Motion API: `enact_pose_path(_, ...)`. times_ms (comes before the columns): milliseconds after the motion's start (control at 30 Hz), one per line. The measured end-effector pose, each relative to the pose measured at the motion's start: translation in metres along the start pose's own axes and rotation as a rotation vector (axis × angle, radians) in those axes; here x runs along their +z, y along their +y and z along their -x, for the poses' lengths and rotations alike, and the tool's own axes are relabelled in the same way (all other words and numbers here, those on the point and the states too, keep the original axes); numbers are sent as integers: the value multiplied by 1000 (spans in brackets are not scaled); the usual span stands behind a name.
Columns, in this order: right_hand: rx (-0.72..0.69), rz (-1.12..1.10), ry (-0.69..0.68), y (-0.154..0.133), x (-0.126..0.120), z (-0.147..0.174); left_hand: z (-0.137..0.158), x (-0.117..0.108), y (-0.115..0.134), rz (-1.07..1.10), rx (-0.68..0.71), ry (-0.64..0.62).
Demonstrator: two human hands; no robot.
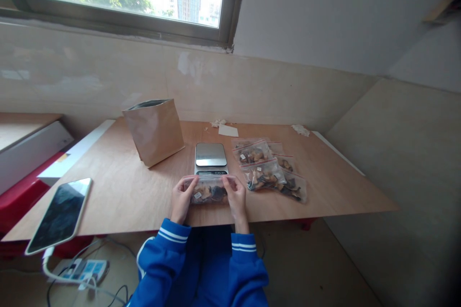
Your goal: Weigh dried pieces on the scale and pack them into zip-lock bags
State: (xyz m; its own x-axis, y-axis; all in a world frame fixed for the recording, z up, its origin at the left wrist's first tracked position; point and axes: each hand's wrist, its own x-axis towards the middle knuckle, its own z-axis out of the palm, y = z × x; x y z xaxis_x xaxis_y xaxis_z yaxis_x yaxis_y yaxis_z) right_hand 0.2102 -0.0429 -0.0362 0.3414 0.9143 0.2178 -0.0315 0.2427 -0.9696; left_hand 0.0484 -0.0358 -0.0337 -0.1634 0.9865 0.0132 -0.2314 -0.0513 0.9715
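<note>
Between my two hands is a clear zip bag of dark and tan dried pieces, with a small white packet showing inside. My left hand pinches its upper left corner, thumb on top. At the upper right corner, my right hand grips the bag the same way. Just beyond the bag stands a kitchen scale with a bare metal plate; its display is partly visible and too small to read. Right of the scale lies a pile of similar zip bags with red seal lines.
A brown paper bag stands upright, mouth open, left of the scale. A phone on a charging cable lies at the table's left edge. Paper scraps rest along the back of the wooden table. A power strip sits below.
</note>
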Motion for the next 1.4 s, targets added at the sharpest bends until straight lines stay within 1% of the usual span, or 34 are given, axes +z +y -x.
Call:
enact_pose_path(167,5,11,88,-2,4,2,4,0,5,-31,15,24)
enact_pose_path(267,55,-38,52,-3,4,2,3,-1,6,-11,-11,8)
enact_pose_path(367,83,-40,-7,-3,4,1,0,-4,6,-23,-17,-53)
enact_pose_path(500,64,-36,-43,-4,6,1,-3,-5,5,-35,11,-82)
enact_pose_path(667,41,-11,6,-10,10,3,-2,-3,7,-41,41,-131)
enact_pose_path(800,31,47,-82,-20,6,-1,-1,-1,11,-17,45,-123)
enact_pose_path(867,-49,164,-96,-32,5,-4,0,-2,14,-14,49,-136)
enact_pose_path(933,-213,398,-90,-48,8,-7,1,-2,17,-8,55,-145)
enact_pose_path(967,-304,540,-114,-56,11,-9,1,-2,19,-6,60,-145)
enact_pose_path(1000,-382,677,-170,-64,16,-9,1,-2,21,-8,67,-145)
enact_pose_path(1067,-475,896,-355,-76,26,-10,2,-1,23,-15,82,-142)
enact_pose_path(1133,-506,1036,-524,-83,35,-12,1,0,24,-15,99,-127)
enact_pose_path(1167,-516,1087,-571,-84,38,-14,1,0,24,-12,106,-118)
enact_pose_path(1267,-556,1181,-608,-82,42,-21,0,-1,24,2,112,-135)
enact_pose_path(1400,-569,1188,-634,-79,39,-26,-1,-2,19,-1,98,-179)
